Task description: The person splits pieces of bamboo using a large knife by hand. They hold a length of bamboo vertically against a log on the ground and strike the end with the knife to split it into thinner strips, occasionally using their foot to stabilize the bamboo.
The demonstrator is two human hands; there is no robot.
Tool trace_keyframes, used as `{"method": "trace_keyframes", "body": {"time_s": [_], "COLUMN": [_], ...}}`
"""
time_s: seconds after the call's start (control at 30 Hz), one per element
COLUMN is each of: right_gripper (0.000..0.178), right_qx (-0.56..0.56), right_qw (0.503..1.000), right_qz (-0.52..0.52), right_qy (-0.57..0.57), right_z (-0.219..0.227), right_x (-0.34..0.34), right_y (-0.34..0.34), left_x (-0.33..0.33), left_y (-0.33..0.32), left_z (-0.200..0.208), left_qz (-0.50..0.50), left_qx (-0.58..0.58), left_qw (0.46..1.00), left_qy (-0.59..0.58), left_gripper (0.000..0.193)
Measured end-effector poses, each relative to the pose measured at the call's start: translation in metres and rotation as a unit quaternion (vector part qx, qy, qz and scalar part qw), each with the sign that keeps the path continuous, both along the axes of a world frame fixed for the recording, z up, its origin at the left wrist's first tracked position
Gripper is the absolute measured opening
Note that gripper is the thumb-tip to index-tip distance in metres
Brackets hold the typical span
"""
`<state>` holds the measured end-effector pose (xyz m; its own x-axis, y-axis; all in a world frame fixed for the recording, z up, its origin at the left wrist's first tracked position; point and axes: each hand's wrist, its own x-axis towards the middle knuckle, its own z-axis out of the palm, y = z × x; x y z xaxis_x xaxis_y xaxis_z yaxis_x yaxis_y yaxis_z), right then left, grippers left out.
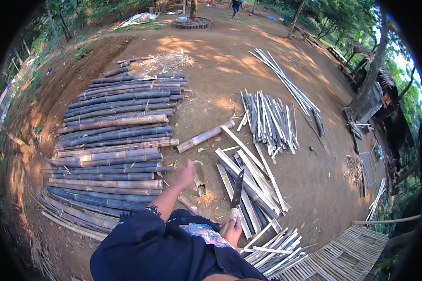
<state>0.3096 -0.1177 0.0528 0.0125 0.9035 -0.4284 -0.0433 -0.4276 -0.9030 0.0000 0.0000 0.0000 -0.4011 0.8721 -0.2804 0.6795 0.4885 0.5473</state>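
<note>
In my right hand (233, 230) is the pale handle of a machete (238, 189), its fingers closed round it. The dark, broad blade points up and away from me, over split bamboo strips. My left hand (184, 176) is stretched forward on the left, a finger or thumb pointing up, with nothing visible in it. Right beside it is a short, hollowed piece of bamboo (199, 174), pale inside; whether they touch is unclear. Wood chips lie on the soil near its lower end. A cut bamboo pole (205, 136) lies slantwise beyond my left hand.
Stacked bamboo poles (117, 122) fill the left side. Split bamboo strips (255, 180) lie to the right, with more piles (269, 119) farther off and near my right knee. A slatted bamboo platform (347, 255) stands at lower right. A person (236, 7) is far away.
</note>
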Motion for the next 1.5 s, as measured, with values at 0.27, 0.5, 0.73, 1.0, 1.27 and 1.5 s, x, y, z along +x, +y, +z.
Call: {"method": "trace_keyframes", "body": {"time_s": [0.27, 0.5, 0.73, 1.0, 1.27, 1.5], "right_gripper": [0.035, 0.029, 0.043, 0.055, 0.045, 0.035], "right_qx": [0.046, 0.062, -0.017, 0.108, 0.078, -0.06], "right_qw": [0.993, 0.978, 0.968, 0.924, 0.921, 0.99], "right_qz": [0.04, 0.072, 0.098, 0.178, 0.121, 0.081], "right_qy": [-0.103, -0.187, -0.231, -0.32, -0.363, -0.099], "right_z": [0.021, 0.011, 0.038, -0.038, 0.009, 0.015], "right_x": [-0.013, -0.008, -0.023, 0.005, 0.003, 0.006], "right_y": [-0.012, -0.016, -0.019, -0.038, -0.051, -0.034], "left_x": [-0.01, 0.0, -0.004, -0.005, 0.005, 0.006], "left_y": [0.006, 0.007, -0.003, -0.013, -0.007, 0.0], "left_z": [0.0, 0.019, 0.007, 0.01, 0.014, 0.013], "left_qz": [-0.004, -0.033, -0.023, 0.002, -0.025, -0.05], "left_qx": [0.013, 0.003, 0.03, 0.034, 0.006, -0.007], "left_qw": [1.0, 0.999, 0.999, 0.999, 1.0, 0.998], "left_qy": [0.007, -0.002, -0.003, -0.007, 0.011, 0.033], "left_gripper": [0.038, 0.032, 0.036, 0.043, 0.049, 0.042]}}
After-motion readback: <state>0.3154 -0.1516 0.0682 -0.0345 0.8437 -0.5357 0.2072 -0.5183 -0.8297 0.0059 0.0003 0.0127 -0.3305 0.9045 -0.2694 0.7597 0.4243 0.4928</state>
